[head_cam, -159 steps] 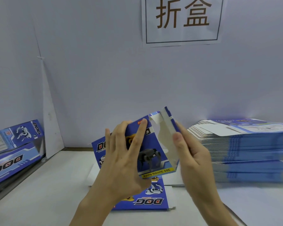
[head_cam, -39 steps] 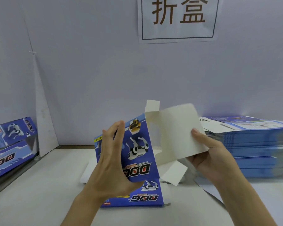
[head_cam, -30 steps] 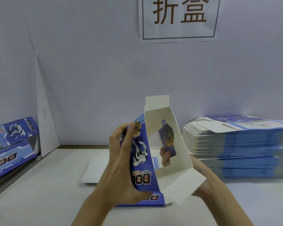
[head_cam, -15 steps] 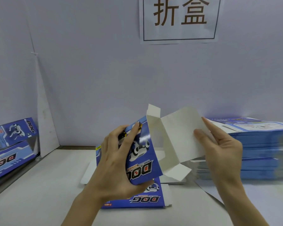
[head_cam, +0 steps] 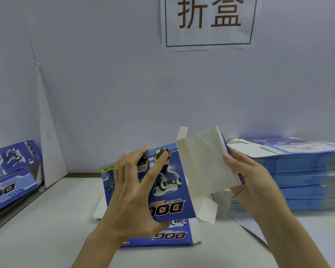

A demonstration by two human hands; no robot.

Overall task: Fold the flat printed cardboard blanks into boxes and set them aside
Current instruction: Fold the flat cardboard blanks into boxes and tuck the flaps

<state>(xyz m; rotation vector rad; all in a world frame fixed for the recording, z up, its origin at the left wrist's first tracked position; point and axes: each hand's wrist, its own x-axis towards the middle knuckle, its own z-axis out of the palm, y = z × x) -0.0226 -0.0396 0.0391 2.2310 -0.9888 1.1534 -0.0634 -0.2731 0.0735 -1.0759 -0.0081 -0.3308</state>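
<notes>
A: Where is the blank [head_cam: 174, 182]?

B: Up off the counter [head_cam: 46, 238], held between the 2 hands, just above a flat blank [head_cam: 168, 236] lying there.

A: And the hands?

B: The left hand [head_cam: 132, 192] grips the blue panel [head_cam: 168, 206], with its fingers spread over the printed face and its thumb at the lower edge. The right hand [head_cam: 253, 180] pinches the free edge of the white panel [head_cam: 203, 163], thumb on the inner face and fingers behind.

A: Which way does it run?

B: It spreads left to right. The crease [head_cam: 184, 171] between the 2 panels stands nearly upright, leaning a little, midway between the hands. Blue goes left of it and white goes right, opened toward the right hand.

A: So what does the next move turn on?

B: That crease, I judge. The right hand is nearer the free edge, so it would swing the white panel round while the left hand steadies the blue side. A small flap [head_cam: 207, 211] hangs untucked at the bottom.

A: Anything nearby?

B: The stack [head_cam: 298, 171] sits just behind the right hand, and the boxes [head_cam: 12, 171] lie well apart at far left.
</notes>
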